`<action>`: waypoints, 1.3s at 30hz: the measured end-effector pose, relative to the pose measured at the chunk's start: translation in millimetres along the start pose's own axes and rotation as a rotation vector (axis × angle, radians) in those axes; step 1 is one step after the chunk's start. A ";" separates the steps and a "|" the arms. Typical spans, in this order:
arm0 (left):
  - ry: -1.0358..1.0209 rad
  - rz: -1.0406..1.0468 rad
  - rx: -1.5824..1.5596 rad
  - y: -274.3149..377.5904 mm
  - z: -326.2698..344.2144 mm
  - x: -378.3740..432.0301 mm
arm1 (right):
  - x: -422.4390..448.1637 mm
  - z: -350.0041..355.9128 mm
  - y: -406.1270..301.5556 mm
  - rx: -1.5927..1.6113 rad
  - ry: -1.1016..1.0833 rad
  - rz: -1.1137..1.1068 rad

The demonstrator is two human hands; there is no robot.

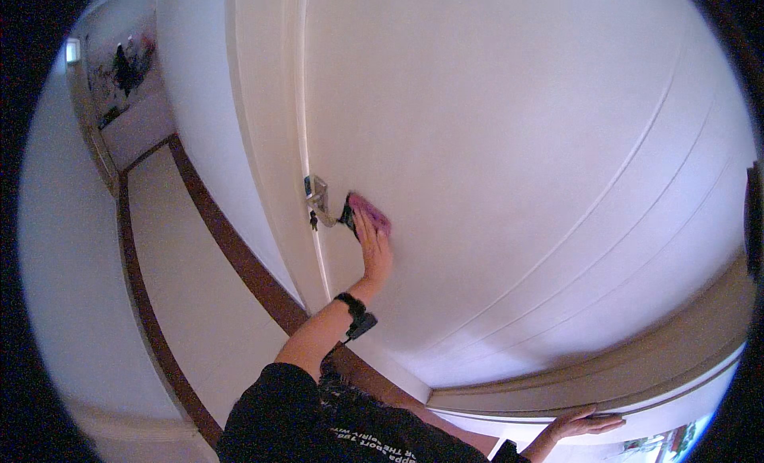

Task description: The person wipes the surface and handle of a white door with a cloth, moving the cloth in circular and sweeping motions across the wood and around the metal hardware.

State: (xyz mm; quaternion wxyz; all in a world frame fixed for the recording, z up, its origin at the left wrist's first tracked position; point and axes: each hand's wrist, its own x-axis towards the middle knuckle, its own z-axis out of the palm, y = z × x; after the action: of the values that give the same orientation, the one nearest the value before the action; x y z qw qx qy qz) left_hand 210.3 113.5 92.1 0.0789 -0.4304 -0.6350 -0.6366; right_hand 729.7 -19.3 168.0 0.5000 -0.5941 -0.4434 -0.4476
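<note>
My left hand [373, 243] presses a pink and dark cloth [371, 213] against a white door [489, 140]. The fingers lie over the cloth, stretched towards the lock side. Just left of the cloth is a metal door handle [319, 194], its lever reaching close to the cloth's dark part. Below the handle a small dark key-like piece [314, 220] hangs at the door's edge. At the lower right, my right hand [576, 425] rests with stretched fingers along the pale door frame [573, 397] and holds nothing that I can see.
To the left runs a corridor with a pale floor [197, 272] edged by dark brown borders [239, 257]. A picture [122, 69] hangs on the far wall. The light door casing [268, 146] stands beside the handle. A black strap with a small device [360, 319] circles my left wrist.
</note>
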 end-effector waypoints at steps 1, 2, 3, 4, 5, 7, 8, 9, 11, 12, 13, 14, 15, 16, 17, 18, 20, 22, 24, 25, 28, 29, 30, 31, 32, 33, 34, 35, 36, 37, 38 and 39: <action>-0.058 -0.003 0.016 0.1 0.5 -17.2 | -0.9 1.6 2.9 -0.007 -0.005 0.000; -0.120 0.105 0.055 -4.7 1.4 -37.8 | -1.3 4.2 3.9 -0.005 -0.013 -0.001; -0.179 0.213 0.095 -12.9 3.4 -56.7 | -1.0 6.2 1.1 0.019 -0.008 -0.001; -0.243 0.320 0.130 -9.9 4.6 -62.4 | 1.5 5.9 -2.0 0.034 -0.003 -0.002; -0.322 0.433 0.163 -7.9 8.5 -62.8 | 3.2 5.6 -4.2 0.050 0.002 -0.003; -0.492 0.669 0.212 24.3 9.9 -57.6 | 0.7 0.8 1.7 0.044 -0.004 0.021; -0.497 0.766 0.231 36.5 9.4 -40.6 | -0.6 1.1 3.8 0.047 -0.009 0.032; -0.554 0.835 0.244 46.2 10.4 -19.5 | -1.1 1.3 5.0 0.056 -0.012 0.031; -0.594 0.679 0.255 51.1 4.0 25.4 | -3.5 11.1 0.2 0.114 -0.020 0.030; -0.556 0.670 0.266 60.9 2.3 50.6 | -4.5 12.9 0.4 0.127 -0.029 0.046; -0.388 0.787 0.317 86.9 -8.6 82.5 | -4.1 13.4 -1.5 0.115 -0.040 0.047; -0.148 0.801 0.217 87.4 -5.2 111.4 | -2.5 14.9 -4.8 0.105 -0.051 0.047; -0.052 0.745 0.153 94.8 5.6 120.8 | -1.9 8.1 -4.7 0.047 -0.054 0.048; 0.052 0.681 0.116 101.9 4.3 131.6 | -3.3 5.6 -8.9 0.047 -0.059 0.076; 0.037 0.558 0.167 116.9 -6.8 138.2 | -3.5 7.7 -11.2 0.054 -0.053 0.080; 0.052 0.563 0.185 111.6 -11.5 136.8 | -3.2 10.4 -13.0 0.072 -0.046 0.081; 0.083 0.569 0.202 85.4 -11.6 128.7 | -1.4 10.4 -15.4 0.036 -0.058 0.054; 0.010 0.621 0.242 40.7 -5.0 90.4 | 0.8 11.2 -17.8 0.073 -0.046 0.055; -0.162 0.679 0.316 1.3 -2.1 35.3 | 0.5 10.7 -16.6 0.089 -0.034 0.059; -0.327 0.718 0.411 -7.8 -7.3 11.7 | 0.4 10.5 -14.2 0.072 -0.022 0.049; -0.590 0.980 0.449 -37.8 -18.7 -37.9 | -0.4 10.8 -3.5 0.043 -0.020 0.062; -0.616 1.011 0.434 -45.9 -20.8 -44.4 | -3.8 11.7 0.1 0.044 -0.028 0.094; -0.637 1.039 0.418 -44.8 -25.1 -48.3 | -3.2 10.1 0.2 0.046 -0.034 0.122; -0.658 1.068 0.403 -44.7 -28.5 -49.6 | -2.4 7.9 -0.4 0.043 -0.034 0.117; -0.672 1.140 0.440 -56.0 -24.1 -46.5 | -1.3 6.5 -2.2 0.040 -0.034 0.112; -0.679 1.208 0.483 -67.3 -21.6 -41.8 | 1.3 6.1 -6.0 0.048 -0.034 0.107; -0.670 1.202 0.478 -59.2 -19.5 -27.1 | 1.0 4.9 -5.2 0.043 -0.037 0.119; -0.627 1.189 0.468 -51.4 -15.4 -9.3 | -0.4 5.0 -3.3 0.038 -0.039 0.132; -0.585 1.175 0.461 -34.1 -14.3 13.4 | -2.8 4.2 -2.8 0.033 -0.041 0.148; -0.515 1.158 0.434 11.2 -17.6 48.9 | -4.4 0.9 -1.3 0.009 -0.041 0.157; -0.408 1.138 0.394 29.6 -20.8 75.2 | -3.7 1.7 -3.4 0.007 -0.042 0.162; -0.299 1.114 0.354 45.3 -23.6 98.4 | -2.7 3.6 -5.9 0.006 -0.041 0.167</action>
State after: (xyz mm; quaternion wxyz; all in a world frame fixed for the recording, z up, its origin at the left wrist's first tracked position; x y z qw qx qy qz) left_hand 168.4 128.5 193.6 0.3808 -0.7636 -0.4143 -0.3167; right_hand 723.8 -15.3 166.1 0.5282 -0.6365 -0.4040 -0.3908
